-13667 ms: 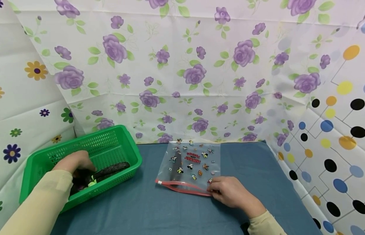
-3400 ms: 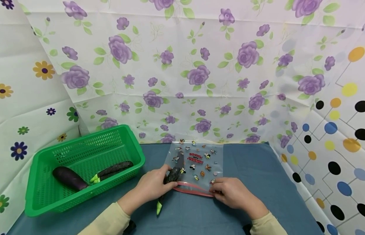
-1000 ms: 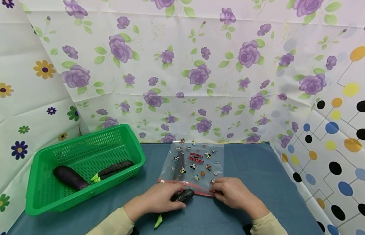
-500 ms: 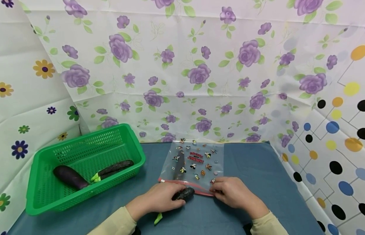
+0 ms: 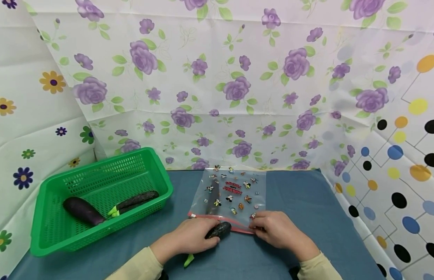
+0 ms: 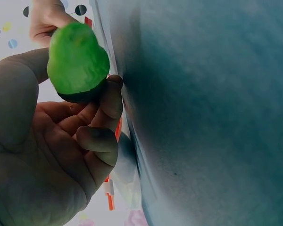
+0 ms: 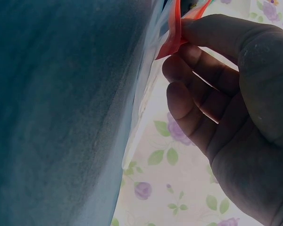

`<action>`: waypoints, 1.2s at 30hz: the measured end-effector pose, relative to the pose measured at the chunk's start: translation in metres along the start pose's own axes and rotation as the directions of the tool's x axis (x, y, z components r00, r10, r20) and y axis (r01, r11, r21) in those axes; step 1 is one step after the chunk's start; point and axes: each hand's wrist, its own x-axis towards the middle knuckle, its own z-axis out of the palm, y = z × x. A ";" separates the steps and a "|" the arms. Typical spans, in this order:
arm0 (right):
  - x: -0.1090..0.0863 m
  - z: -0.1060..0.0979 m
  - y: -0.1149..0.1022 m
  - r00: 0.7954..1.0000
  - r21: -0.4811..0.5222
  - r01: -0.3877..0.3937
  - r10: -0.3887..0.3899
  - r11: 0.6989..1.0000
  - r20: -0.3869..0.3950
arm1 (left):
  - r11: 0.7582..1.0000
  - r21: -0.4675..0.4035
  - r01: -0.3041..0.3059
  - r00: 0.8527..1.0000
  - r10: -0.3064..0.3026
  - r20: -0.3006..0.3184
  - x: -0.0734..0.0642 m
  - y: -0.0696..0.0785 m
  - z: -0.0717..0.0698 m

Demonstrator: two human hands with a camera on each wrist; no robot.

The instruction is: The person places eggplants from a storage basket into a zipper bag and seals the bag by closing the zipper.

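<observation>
My left hand (image 5: 191, 235) grips a dark, bumpy cucumber (image 5: 221, 230) with a light green end, which pokes out below the palm. In the left wrist view that green end (image 6: 78, 61) faces the camera between thumb and fingers. The cucumber's dark tip is right at the mouth of a clear zip bag (image 5: 251, 186) with cartoon prints and a red zip edge. A long dark thing (image 5: 213, 198) shows inside the bag along its left side. My right hand (image 5: 276, 228) pinches the right corner of the red edge (image 7: 172, 40) between thumb and fingertips.
A green perforated basket (image 5: 45, 217) stands at the left, holding a purple eggplant (image 5: 83, 210) and two dark cucumbers (image 5: 138, 199) side by side. A blue cloth (image 5: 300, 194) covers the table. Flowered and dotted sheets (image 5: 203, 93) hang behind and at the sides.
Earlier my left hand was in the basket; it then brought the cucumber to the bag and drew it slightly back toward me. Over the last second, both hands hardly moved.
</observation>
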 end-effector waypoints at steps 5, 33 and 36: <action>0.000 0.001 0.000 1.000 0.002 0.003 -0.003 1.000 -0.004 | 1.000 -0.003 0.009 1.000 -0.009 0.003 -0.001 0.001 -0.001; 0.001 0.000 0.000 1.000 0.002 0.006 -0.006 1.000 -0.001 | 0.997 -0.030 0.073 0.997 -0.074 -0.034 -0.004 0.003 0.002; 0.001 0.000 0.000 1.000 0.001 0.005 -0.005 1.000 -0.001 | 0.996 -0.026 0.082 0.995 -0.084 -0.061 -0.005 0.004 0.003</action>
